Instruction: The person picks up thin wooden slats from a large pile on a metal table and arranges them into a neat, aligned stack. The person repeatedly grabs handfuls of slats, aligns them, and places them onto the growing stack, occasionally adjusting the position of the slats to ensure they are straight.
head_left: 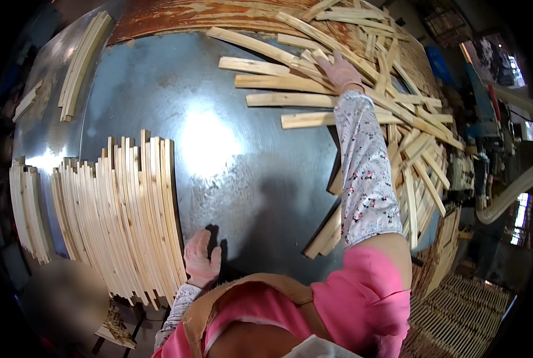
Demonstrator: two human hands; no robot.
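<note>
Many loose wood strips [421, 119] lie crisscrossed over the right side of the metal desk [141, 83]; several fan out leftward at the far part, others slant down toward the person. Right hand [341, 73] stretched out over the far part of this heap, fingers parted on top of the wood. Whether it pinches any strip, I cannot tell.

Left hand [201, 262] low and near the body, just beside the right edge of a sorted row [123, 221]. Thumb held away from the fingers, nothing in its grasp; contact with the row, cannot tell. Row: strips side by side, lengths running toward the person, far ends uneven. 1 narrower bundle [31, 215] to its left, with a gap between.

Upper left, a few long pieces [84, 68] together on the metal, 1 short piece [28, 101] nearby. Reddish-brown worn board [177, 18] along the far side.

Lower right, a ribbed mass of slats [457, 316]; crate or plain stack, cannot tell, nor what it may hold. Pale hose [508, 197] curving beside machinery at right. Person wears floral sleeves [368, 167], pink top, tan apron.
</note>
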